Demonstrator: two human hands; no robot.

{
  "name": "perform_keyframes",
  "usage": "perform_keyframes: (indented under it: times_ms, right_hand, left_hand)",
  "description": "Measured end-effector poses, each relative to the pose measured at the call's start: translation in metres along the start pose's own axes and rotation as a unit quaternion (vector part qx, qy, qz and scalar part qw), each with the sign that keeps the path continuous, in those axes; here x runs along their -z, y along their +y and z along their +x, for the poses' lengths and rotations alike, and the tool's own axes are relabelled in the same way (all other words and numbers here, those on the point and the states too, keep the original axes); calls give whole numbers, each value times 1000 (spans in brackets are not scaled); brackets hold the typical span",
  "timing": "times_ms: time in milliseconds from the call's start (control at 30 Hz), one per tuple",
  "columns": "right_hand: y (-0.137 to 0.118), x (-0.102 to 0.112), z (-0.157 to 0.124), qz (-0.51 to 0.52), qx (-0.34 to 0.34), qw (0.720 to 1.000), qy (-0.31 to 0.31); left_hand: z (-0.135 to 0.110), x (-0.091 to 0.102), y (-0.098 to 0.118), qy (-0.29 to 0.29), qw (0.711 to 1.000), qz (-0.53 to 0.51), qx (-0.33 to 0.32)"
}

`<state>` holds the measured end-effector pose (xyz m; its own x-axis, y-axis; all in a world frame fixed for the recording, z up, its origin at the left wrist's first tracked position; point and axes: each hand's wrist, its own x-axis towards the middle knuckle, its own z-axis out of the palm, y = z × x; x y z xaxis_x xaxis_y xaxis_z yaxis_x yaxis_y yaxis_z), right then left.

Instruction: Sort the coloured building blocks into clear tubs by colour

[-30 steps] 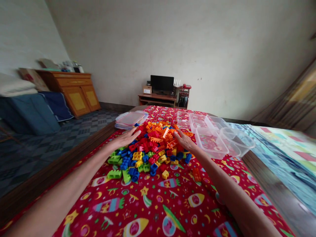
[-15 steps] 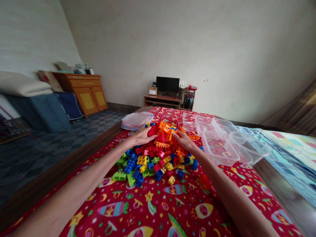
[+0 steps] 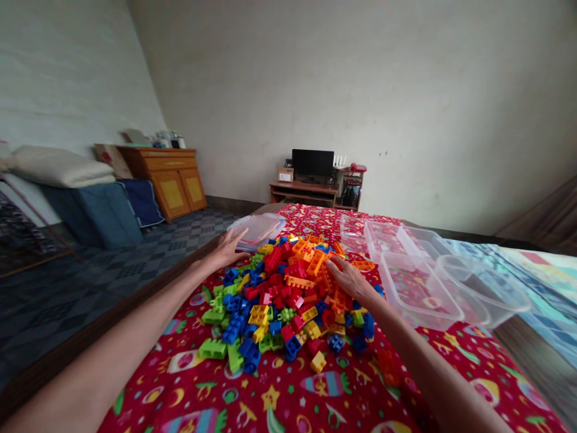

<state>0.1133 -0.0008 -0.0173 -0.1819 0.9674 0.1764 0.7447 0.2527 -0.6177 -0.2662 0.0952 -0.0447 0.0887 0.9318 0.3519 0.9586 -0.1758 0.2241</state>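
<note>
A heap of plastic building bricks (image 3: 274,313) in red, orange, yellow, green and blue lies on the red patterned cloth (image 3: 252,397). My left hand (image 3: 225,249) is at the far left side of the heap, fingers spread and holding nothing, close to a stack of clear lids (image 3: 259,228). On the right, my right hand (image 3: 349,279) rests with outstretched fingers against the orange bricks (image 3: 316,263). The undersides of its fingers are hidden.
Clear plastic boxes (image 3: 419,288) stand to the right of the heap, with a round clear tub (image 3: 484,288) beside them. Farther off are a desk with a monitor (image 3: 312,163) and a wooden cabinet (image 3: 174,180). A bed with blue bedding (image 3: 541,300) lies at the right.
My left hand has left the red bricks at the top of the heap and shifted left towards the lids, its fingers opening out. My right hand stays at the orange bricks.
</note>
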Motion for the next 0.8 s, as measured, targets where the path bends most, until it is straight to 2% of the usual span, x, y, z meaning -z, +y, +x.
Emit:
perform_keyframes:
  times_ms: [67,167,333,567,733,800]
  right_hand:
    - [-1,0,-1,-8,-5,1000,-4]
    - [-1,0,-1,-16,-12,1000,-8]
    - [-1,-1,-1,-6,-16,1000,-11]
    - [-5,-1,-2,-9,-26,1000,-12]
    - [-7,2,-4,-14,-37,999,-9]
    - [-5,3,-2,-10,-45,999,0]
  left_hand:
    - [8,-14,-5,-5,1000,-15,8]
    - [20,-24,-4,-3,999,-34,-35]
    - [39,-25,-5,-15,997,-47,-61]
    - [57,-30,-1,-27,998,-46,-44]
    - [49,-21,13,-8,999,-33,27]
    - [36,-12,25,19,999,-34,15]
